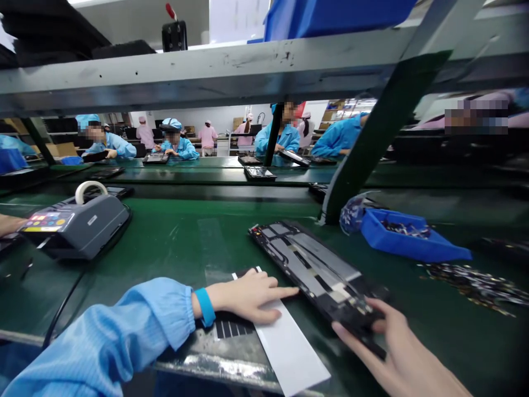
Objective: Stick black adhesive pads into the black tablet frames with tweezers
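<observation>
An opened tablet (314, 264) lies slanted on the green bench, its grey battery cells and ribbon cables exposed. Its near end is between the thumb and fingers of my right hand (399, 347). My left hand (248, 295), wearing a blue wristband (204, 306), rests over a long white strip of sheet (289, 347). The left index finger stretches out to the tablet's near-side edge; whether it presses there I cannot tell. Beneath that wrist is a clear sheet bearing black strips (234, 330), partly hidden by the hand.
A grey tape dispenser (85, 223) with a cable stands left, a person's hand (11, 224) beside it. On the right are a blue bin (407, 234) of small parts and a pile of flex cables (475, 281). A slanted green post (372, 143) rises behind the tablet. Co-workers sit across the line.
</observation>
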Available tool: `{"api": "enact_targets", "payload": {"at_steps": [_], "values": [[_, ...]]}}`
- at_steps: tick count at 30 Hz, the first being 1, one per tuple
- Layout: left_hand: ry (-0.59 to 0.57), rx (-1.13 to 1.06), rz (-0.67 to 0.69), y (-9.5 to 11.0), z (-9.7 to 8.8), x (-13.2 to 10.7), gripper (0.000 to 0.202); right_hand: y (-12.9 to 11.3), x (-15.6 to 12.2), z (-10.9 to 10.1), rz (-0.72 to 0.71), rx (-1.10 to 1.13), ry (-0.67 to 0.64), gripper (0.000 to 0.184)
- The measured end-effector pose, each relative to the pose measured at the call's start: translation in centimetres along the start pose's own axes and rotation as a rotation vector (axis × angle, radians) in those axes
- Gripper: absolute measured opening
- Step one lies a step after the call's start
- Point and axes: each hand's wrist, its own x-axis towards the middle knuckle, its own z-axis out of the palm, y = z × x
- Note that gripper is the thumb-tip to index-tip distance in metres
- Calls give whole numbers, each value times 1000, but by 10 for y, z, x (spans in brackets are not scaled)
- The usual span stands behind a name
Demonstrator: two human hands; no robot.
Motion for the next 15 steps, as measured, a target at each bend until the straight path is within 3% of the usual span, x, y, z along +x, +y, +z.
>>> {"api": "enact_targets", "payload": {"at_steps": [2, 5, 10, 15], "values": [[10, 2, 18, -1, 1, 0, 48, -21, 33, -3, 12, -34, -101, 71], [43, -20, 25, -2, 6, -1, 43, -44, 91, 8, -42, -188, -200, 63], [83, -70, 16, -3, 12, -3, 41, -68, 174, 56, -196, -239, -153, 55], [81, -82, -7, -3, 15, -4, 40, -96, 230, 93, -224, -208, -102, 52]]}}
